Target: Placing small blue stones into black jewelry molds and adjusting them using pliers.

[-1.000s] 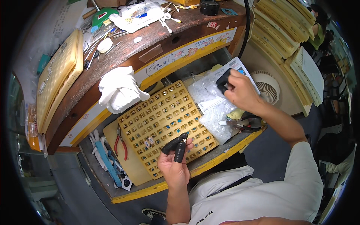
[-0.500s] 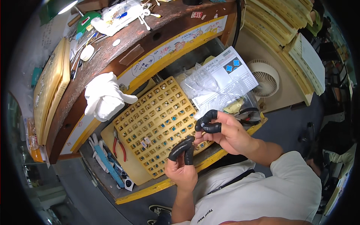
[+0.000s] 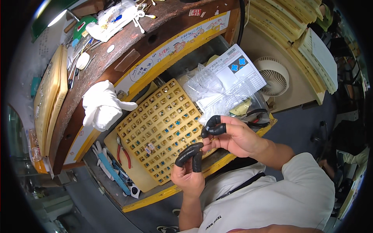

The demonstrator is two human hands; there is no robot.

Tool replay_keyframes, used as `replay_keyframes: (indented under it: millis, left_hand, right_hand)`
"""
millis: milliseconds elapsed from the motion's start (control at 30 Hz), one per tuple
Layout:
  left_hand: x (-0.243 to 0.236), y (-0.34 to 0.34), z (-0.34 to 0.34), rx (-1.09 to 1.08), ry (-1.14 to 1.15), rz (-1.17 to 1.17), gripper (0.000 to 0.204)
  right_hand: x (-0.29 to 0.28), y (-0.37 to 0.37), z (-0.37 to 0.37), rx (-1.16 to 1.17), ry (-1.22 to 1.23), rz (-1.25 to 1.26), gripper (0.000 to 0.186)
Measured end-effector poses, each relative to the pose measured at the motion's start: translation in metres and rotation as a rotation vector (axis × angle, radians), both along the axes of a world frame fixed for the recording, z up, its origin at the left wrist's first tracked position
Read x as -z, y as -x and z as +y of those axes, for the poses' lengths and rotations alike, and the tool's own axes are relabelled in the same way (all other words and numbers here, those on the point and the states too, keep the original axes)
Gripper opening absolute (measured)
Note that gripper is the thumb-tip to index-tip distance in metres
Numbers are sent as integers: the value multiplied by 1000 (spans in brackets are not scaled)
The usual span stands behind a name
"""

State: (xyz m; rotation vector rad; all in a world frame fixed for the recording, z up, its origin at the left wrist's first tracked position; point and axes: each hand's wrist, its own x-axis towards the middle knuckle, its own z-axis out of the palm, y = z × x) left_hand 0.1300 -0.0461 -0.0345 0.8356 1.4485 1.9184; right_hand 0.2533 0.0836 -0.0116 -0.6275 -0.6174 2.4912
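**Right hand back at the left, over the tray**

Head view, and here's the change: your right hand (image 3: pixel 237 140), out over the printed sheet (image 3: pixel 248 75) a second ago, now meets your left hand (image 3: pixel 189 176) above the near edge of the yellow tray (image 3: pixel 159 126). Both hands share one spot, so this looks like close two-handed handling. Your left thumb and forefinger, in black finger covers (image 3: pixel 185 154), bend tip toward tip; the right pair curls into a tight loop. Whether either grips anything, I can't tell. The tray sits in the open drawer (image 3: pixel 155 201), blue pieces (image 3: pixel 177 122) in its cells. Against half a second ago, your hands' pose barely differs, but the view shifts, showing more lamp (image 3: pixel 57 18).
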Motion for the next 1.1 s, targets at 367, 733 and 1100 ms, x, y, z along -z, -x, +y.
replay_keyframes:
  millis: [367, 733, 1100]
  left_hand:
    - [4, 3, -6, 20, 5, -37, 24]
    - [5, 3, -5, 15, -15, -64, 23]
    - [1, 5, -3, -64, -11, 31, 20]
  right_hand:
    - [11, -1, -2, -22, 136, 46, 20]
    - [9, -1, -4, -17, 95, 56, 18]
    - [-7, -2, -7, 6, -444, -151, 16]
